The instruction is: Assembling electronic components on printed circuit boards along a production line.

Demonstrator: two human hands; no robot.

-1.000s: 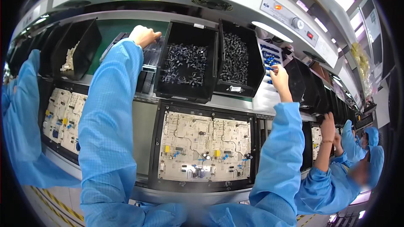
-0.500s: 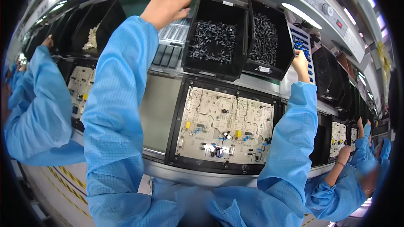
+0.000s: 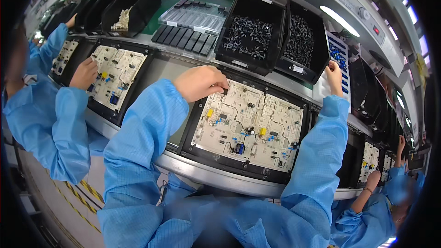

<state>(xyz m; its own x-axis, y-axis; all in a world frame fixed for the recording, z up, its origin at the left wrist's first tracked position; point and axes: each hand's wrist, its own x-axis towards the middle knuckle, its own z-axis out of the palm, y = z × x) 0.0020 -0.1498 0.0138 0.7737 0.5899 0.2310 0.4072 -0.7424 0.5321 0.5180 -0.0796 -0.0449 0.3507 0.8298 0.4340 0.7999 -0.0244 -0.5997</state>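
Note:
My left hand [image 3: 202,83] is at the upper left corner of a cream-coloured circuit board [image 3: 239,110], fingers pinched. A small black block-shaped component [image 3: 224,92] shows at the fingertips, touching or just over the board. The board lies in a black frame and carries yellow, blue and black parts. Further right, my right hand [image 3: 335,77] is by the front corner of a black bin [image 3: 305,74] full of small dark components. Its fingers are bent together beside a white tray [image 3: 320,93] with blue components. Whatever they hold is too small to make out.
Another black bin [image 3: 251,62] of components stands behind the board, beside black blocks [image 3: 188,40] and a clear plastic tray [image 3: 193,17]. At left, a co-worker's hand [image 3: 84,73] works over another board [image 3: 117,71]. More co-workers sit at right. A metal rail [image 3: 216,172] edges the bench.
My left hand has come down from behind the bins to the board's corner, with a black component at its fingertips. My right hand stays near the bin. The left co-worker's hand now reaches over their board.

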